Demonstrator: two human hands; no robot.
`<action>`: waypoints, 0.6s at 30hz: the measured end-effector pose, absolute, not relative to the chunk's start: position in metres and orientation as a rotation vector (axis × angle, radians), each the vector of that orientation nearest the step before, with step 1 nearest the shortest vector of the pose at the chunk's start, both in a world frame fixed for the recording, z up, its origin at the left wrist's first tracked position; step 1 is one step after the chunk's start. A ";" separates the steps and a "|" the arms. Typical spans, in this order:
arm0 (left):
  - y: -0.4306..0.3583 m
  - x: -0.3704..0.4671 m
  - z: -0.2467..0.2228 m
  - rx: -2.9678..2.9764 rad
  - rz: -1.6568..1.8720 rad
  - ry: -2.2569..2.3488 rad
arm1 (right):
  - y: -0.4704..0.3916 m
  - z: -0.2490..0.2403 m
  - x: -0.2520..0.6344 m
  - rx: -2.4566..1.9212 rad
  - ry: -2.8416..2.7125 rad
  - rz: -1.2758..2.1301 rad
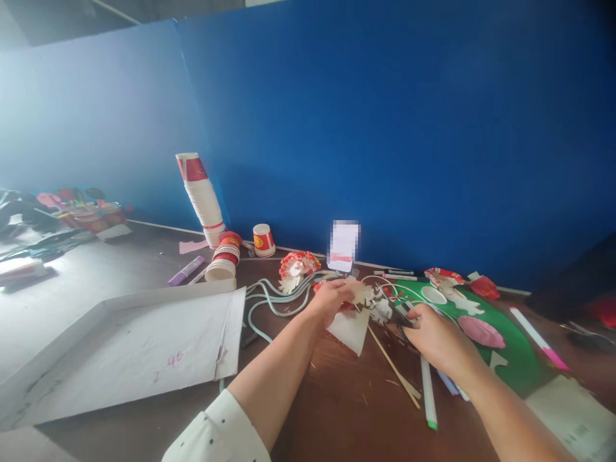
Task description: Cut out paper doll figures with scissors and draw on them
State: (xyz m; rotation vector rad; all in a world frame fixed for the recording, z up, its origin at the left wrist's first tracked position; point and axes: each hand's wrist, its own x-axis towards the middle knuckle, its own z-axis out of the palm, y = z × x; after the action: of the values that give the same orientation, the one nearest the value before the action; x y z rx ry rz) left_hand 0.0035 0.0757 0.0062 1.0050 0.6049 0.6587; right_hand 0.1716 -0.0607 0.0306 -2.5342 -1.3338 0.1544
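Observation:
My left hand [333, 301] pinches a paper cup cut into a cream fringe [362, 294], its red side partly hidden under my fingers. To the right of it, my right hand [433, 333] is closed around dark-handled scissors [408, 316], whose blades point toward the cup. White curled paper strips [381, 310] lie between the two hands. Beneath my left hand rests a pale sheet of paper [351, 330]. A fringed red-and-white cup [297, 266] sits behind and left of my hands, and another cut cup [452, 285] lies to the right.
A shallow white box [168, 359] fills the left front. Stacked paper cups [205, 205] lean near the blue partition [385, 128]. Pale cords [272, 298] run beside the box. Several markers [428, 391], wooden sticks [392, 366] and a green sheet [517, 350] lie on the right.

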 end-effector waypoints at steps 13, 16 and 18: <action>0.088 0.004 -0.007 1.079 0.710 0.693 | -0.065 0.035 0.167 -2.704 -1.556 0.271; 0.088 0.003 -0.007 1.113 0.698 0.737 | -0.065 0.035 0.169 -2.635 -1.570 0.338; 0.088 0.002 -0.006 1.144 0.693 0.765 | -0.066 0.035 0.171 -2.591 -1.608 0.359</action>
State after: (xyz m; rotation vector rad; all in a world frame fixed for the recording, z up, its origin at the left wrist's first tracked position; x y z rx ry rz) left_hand 0.0020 0.0880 -0.0063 1.1442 0.7647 0.6927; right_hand 0.1708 -0.0664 0.0352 -2.5912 -1.6081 0.3586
